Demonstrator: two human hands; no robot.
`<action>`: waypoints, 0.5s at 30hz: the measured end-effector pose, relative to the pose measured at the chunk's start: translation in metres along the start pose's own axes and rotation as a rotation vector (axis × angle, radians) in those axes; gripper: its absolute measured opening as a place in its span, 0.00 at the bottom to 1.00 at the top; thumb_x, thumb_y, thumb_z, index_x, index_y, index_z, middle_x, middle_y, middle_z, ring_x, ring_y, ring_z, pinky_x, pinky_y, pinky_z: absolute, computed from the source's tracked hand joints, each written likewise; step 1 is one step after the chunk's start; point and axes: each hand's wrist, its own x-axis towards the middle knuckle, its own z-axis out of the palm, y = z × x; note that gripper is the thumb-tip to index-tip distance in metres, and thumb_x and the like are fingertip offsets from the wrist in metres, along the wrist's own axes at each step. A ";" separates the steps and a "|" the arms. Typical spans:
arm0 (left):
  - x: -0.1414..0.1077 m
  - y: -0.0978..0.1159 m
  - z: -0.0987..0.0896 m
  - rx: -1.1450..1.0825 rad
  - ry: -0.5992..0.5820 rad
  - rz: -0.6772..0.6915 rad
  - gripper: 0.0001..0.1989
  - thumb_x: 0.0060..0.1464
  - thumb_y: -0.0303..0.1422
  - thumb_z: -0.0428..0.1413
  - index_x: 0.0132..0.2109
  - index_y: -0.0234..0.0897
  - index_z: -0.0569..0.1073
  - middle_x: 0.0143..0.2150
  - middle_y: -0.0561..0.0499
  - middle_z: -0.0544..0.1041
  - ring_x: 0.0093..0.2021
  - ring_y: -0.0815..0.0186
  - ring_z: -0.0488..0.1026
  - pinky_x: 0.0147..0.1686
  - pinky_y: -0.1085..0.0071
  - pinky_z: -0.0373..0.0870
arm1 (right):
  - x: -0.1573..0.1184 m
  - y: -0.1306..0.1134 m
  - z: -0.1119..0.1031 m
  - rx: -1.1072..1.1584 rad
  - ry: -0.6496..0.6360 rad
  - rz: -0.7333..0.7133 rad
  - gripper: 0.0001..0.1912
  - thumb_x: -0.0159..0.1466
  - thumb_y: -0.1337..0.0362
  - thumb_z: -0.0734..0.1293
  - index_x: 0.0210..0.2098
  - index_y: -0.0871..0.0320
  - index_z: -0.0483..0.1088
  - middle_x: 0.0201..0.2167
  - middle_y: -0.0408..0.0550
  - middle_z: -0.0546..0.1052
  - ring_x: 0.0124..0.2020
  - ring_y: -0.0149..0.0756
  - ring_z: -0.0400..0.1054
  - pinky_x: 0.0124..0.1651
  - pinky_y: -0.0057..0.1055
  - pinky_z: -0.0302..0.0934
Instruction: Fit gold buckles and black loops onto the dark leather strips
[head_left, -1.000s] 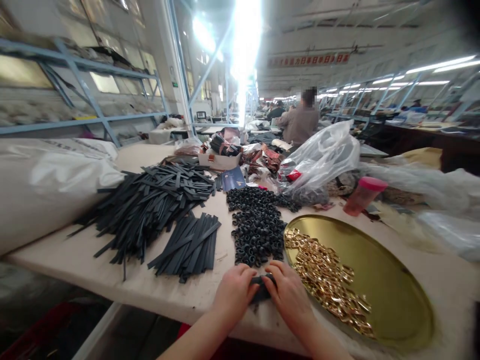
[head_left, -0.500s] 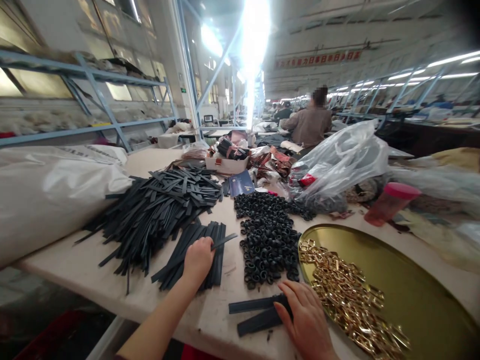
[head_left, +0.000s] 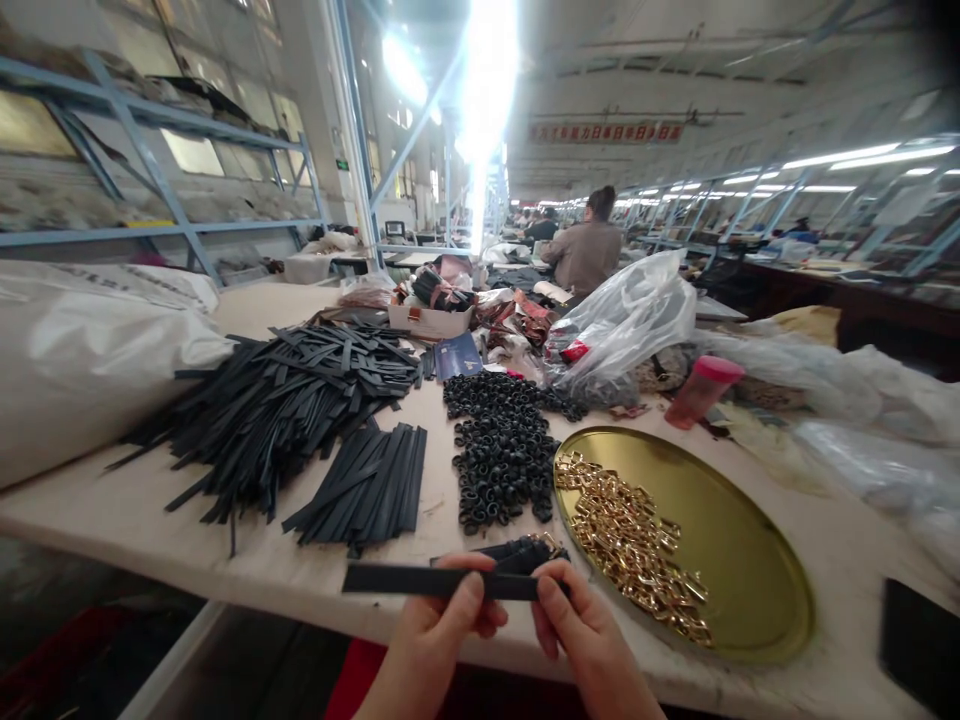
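A flat black strap [head_left: 397, 579] is stretched level between my hands over the table's front edge. My left hand [head_left: 448, 610] pinches it near the middle, thumb on top. At its right end my right hand [head_left: 571, 612] grips it between thumb and fingers. Just behind lie a few black straps with gold buckles [head_left: 517, 552], partly hidden by my hands. Small black loops [head_left: 502, 450] are heaped beyond them. To the left is a neat bunch of black straps [head_left: 367, 485]. Gold buckles [head_left: 630, 540] are spread on a round gold tray [head_left: 739, 560] at the right.
A large pile of loose black strips [head_left: 292, 400] lies left, beside a big white sack [head_left: 90, 370]. Farther back are a white box [head_left: 429, 321], a clear plastic bag [head_left: 637, 310] and a red jar with a pink lid [head_left: 701, 390]. Another person [head_left: 587, 250] sits beyond the table.
My left hand has come from the strap bunch to the front, bringing a strap. My right hand has left the straps on the table and now holds that strap's end. The view has shifted.
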 end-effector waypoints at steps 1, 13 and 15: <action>-0.006 -0.003 -0.001 -0.043 -0.086 -0.059 0.17 0.44 0.41 0.58 0.40 0.35 0.71 0.26 0.51 0.76 0.28 0.67 0.71 0.31 0.73 0.66 | 0.000 -0.002 -0.005 0.068 0.023 0.042 0.17 0.59 0.48 0.59 0.27 0.57 0.60 0.13 0.34 0.58 0.15 0.24 0.49 0.19 0.23 0.44; 0.002 -0.010 0.004 -0.224 -0.297 -0.537 0.16 0.49 0.34 0.52 0.46 0.32 0.63 0.29 0.46 0.76 0.22 0.71 0.72 0.20 0.80 0.65 | 0.047 -0.011 -0.038 -0.696 0.017 -0.195 0.15 0.62 0.55 0.54 0.31 0.57 0.65 0.22 0.42 0.68 0.24 0.31 0.62 0.27 0.27 0.57; 0.008 -0.010 0.004 -0.253 -0.250 -0.552 0.16 0.50 0.31 0.50 0.46 0.31 0.62 0.30 0.45 0.76 0.23 0.70 0.72 0.19 0.79 0.65 | 0.069 -0.010 -0.055 -0.992 0.018 -0.275 0.11 0.62 0.61 0.56 0.32 0.57 0.68 0.29 0.46 0.71 0.32 0.34 0.65 0.35 0.30 0.58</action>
